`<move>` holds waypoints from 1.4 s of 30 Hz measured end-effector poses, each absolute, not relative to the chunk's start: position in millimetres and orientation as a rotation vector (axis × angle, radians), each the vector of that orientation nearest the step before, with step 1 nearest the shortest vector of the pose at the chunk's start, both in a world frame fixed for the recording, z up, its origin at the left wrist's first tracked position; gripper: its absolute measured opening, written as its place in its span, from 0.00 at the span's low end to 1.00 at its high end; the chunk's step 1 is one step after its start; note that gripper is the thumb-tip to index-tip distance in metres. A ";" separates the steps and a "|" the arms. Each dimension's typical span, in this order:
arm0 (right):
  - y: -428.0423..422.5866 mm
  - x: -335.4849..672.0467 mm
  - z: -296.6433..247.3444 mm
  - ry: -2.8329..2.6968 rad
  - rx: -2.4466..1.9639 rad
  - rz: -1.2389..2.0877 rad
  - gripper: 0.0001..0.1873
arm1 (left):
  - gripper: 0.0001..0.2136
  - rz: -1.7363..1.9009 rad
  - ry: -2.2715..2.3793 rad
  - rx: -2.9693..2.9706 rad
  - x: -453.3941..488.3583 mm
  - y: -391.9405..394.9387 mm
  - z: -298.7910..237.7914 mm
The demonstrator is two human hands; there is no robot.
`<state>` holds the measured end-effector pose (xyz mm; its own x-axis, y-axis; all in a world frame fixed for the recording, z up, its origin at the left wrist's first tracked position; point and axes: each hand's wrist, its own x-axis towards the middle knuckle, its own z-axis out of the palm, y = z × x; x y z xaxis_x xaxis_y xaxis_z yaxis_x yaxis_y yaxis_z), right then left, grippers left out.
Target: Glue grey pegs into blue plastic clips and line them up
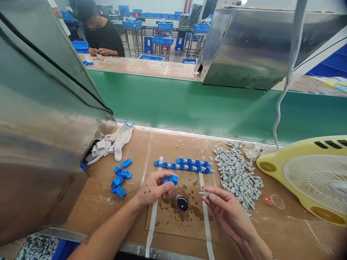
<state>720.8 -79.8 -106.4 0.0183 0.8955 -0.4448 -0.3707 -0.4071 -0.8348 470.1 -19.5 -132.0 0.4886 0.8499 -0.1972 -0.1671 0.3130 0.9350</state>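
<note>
One grey piece [205, 194] points left, long axis crosswise.

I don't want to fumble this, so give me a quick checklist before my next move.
1. Left hand gripping a blue part: ok.
2. Right hand gripping a small grey piece: ok.
3. More grey pieces near the right hand: ok, a large pile.
4. Loose blue parts on the left: ok, several there.
5. Cardboard unmarked around the round black object: not ok, dark spots.
6. Grey piece undamaged: cannot tell, too small.
</note>
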 end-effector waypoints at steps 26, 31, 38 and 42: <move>-91.3 706.4 -94.5 -1.973 -1.351 0.975 0.06 | 0.15 0.645 0.784 1.133 473.2 -26.9 -123.7; -89.3 707.9 -89.8 -1.926 -1.344 1.003 0.05 | 0.12 0.677 0.801 1.257 471.5 -26.5 -121.7; -75.1 700.9 -77.4 -1.658 -1.254 1.015 0.02 | 0.09 0.746 0.784 1.560 468.8 -23.6 -115.3; -66.3 693.6 -74.8 -1.614 -1.231 0.985 0.02 | 0.09 0.747 0.772 1.617 468.4 -23.0 -114.8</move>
<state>693.6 -66.3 -74.8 -0.1470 0.9752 0.1652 0.2992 0.2030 -0.9323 468.4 -23.0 -114.8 0.5825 0.8101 0.0661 0.0928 -0.1471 0.9848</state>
